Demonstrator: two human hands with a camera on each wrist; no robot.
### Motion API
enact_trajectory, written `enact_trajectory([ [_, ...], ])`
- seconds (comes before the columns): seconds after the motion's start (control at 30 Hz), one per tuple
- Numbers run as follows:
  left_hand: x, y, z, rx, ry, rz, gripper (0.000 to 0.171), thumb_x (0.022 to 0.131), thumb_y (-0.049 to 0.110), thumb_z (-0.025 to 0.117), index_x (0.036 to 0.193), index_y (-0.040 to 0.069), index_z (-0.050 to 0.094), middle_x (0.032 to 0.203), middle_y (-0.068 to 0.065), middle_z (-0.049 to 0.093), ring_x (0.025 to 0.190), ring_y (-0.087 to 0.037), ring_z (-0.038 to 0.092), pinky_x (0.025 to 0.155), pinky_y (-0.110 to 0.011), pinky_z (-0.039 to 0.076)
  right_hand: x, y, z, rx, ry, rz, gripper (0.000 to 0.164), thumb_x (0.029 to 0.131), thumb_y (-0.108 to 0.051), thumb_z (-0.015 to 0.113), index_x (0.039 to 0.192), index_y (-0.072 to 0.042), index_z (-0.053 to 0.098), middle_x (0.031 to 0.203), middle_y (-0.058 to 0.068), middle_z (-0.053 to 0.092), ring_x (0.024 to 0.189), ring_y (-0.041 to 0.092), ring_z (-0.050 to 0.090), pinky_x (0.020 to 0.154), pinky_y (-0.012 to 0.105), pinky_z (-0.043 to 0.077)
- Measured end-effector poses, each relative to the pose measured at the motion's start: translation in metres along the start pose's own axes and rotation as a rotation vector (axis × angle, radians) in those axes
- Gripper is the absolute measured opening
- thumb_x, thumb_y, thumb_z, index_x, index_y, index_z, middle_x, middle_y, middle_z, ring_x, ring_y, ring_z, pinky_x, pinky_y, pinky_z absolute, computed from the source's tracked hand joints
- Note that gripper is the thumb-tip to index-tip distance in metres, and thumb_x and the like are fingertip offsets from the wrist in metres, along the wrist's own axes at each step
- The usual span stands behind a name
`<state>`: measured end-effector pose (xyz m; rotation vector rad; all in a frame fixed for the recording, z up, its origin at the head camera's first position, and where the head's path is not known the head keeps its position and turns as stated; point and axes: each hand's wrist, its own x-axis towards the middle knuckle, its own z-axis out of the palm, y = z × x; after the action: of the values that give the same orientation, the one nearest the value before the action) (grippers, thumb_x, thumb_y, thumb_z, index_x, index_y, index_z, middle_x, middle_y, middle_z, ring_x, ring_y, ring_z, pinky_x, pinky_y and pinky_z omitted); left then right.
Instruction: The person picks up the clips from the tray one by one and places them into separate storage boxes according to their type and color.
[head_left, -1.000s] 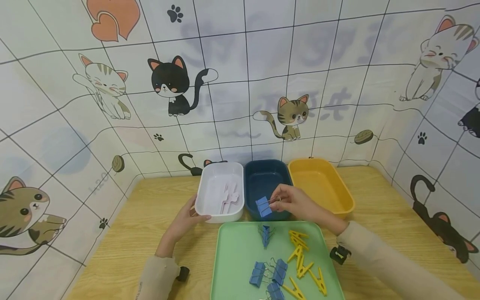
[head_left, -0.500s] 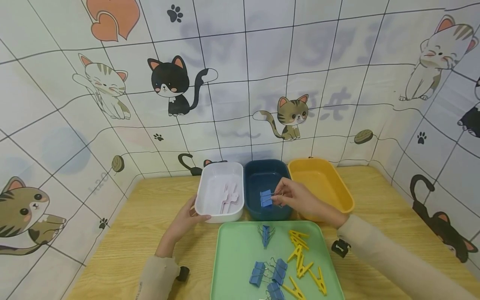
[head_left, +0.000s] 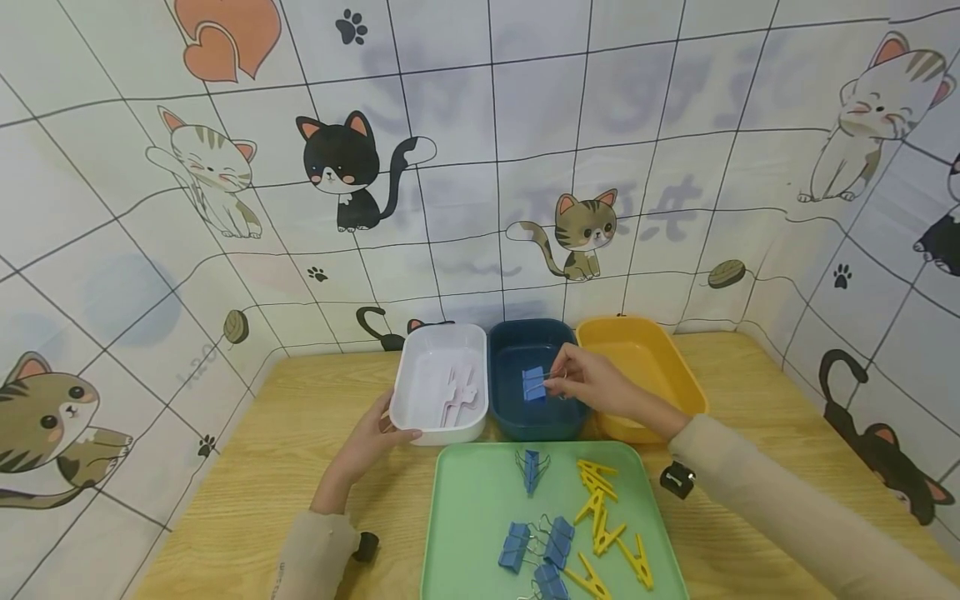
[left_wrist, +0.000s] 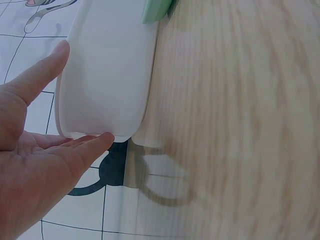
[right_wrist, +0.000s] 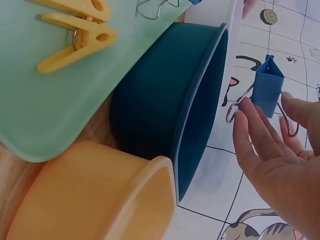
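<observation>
Blue binder clip [head_left: 533,384] pinched by its wire handles in our right hand [head_left: 588,382], held over the navy bin [head_left: 525,346] on the worktop [head_left: 240,475]; our left hand [head_left: 372,436], fingers extended, rests against a corner of the white bin [head_left: 435,367]. To place the clip well, we judge, we should lower it inside the rim until it nearly meets the bottom, then loosen thumb and fingers together, steering clear of the yellow bin [head_left: 647,367] alongside.

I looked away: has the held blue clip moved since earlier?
Yes: in the head view, the held clip moved up the frame, away from the green tray.
</observation>
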<state>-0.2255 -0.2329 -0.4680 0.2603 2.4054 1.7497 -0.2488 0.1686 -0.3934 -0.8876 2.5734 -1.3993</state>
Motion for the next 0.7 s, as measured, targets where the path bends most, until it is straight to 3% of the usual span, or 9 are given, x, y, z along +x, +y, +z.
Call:
enact_trajectory([
  [0.2,0.0,0.001,0.0,-0.007,-0.001,0.006,0.093,0.095,0.01,0.079,0.168,0.007,0.021,0.172,-0.022,0.024,0.153,-0.051,0.033,0.118,-0.061,0.042,0.006,0.002,-0.002,-0.016,0.002,0.001,0.015,0.102,-0.003,0.068,0.105,0.001,0.054,0.098,0.015,0.074,0.093,0.043,0.073,0.076,0.042,0.065],
  [0.43,-0.001,0.002,0.001,-0.003,0.001,0.009,0.093,0.095,0.009,0.078,0.168,0.007,0.021,0.172,-0.022,0.023,0.154,-0.051,0.032,0.119,-0.061,0.041,0.012,0.002,-0.005,-0.064,0.006,0.015,0.015,0.102,-0.003,0.068,0.104,0.0,0.053,0.095,0.014,0.076,0.088,0.04,0.072,0.077,0.049,0.063],
  [0.7,0.0,0.001,0.0,0.002,0.0,0.004,0.094,0.095,0.011,0.079,0.168,0.008,0.021,0.173,-0.021,0.022,0.154,-0.05,0.032,0.119,-0.061,0.041,0.021,0.003,-0.009,-0.099,-0.001,0.017,0.015,0.102,-0.003,0.067,0.104,0.001,0.053,0.094,0.017,0.075,0.083,0.034,0.071,0.072,0.037,0.062],
])
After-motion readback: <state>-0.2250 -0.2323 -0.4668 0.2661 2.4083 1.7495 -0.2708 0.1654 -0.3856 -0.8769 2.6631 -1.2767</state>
